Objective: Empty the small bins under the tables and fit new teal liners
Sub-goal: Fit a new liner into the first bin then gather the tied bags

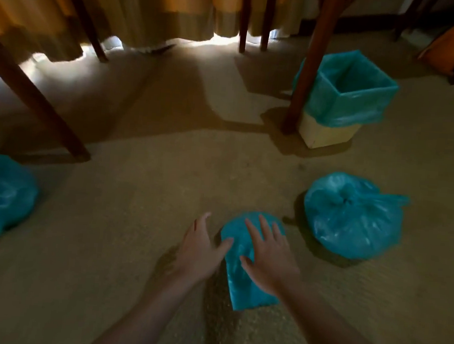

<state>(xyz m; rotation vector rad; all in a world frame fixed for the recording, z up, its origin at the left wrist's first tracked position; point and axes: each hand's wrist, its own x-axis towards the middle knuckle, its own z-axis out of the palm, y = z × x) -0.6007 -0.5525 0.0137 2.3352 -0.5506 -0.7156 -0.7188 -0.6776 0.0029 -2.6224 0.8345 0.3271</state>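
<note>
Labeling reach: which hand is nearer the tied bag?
Right. The right hand rests on the flat liner, beside the tied bag; the left hand is farther left.

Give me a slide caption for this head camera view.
Both hands flatten a folded teal liner on carpet between tied bags, freshly lined bin behind.

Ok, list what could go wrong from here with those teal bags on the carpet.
1. The flat liner lies under open hands, left hand and right hand; thin plastic could slip or tear when gathered.
2. The tied full bag sits close by; a sweeping arm might knock it.
3. The table leg crowds the lined bin.
</note>
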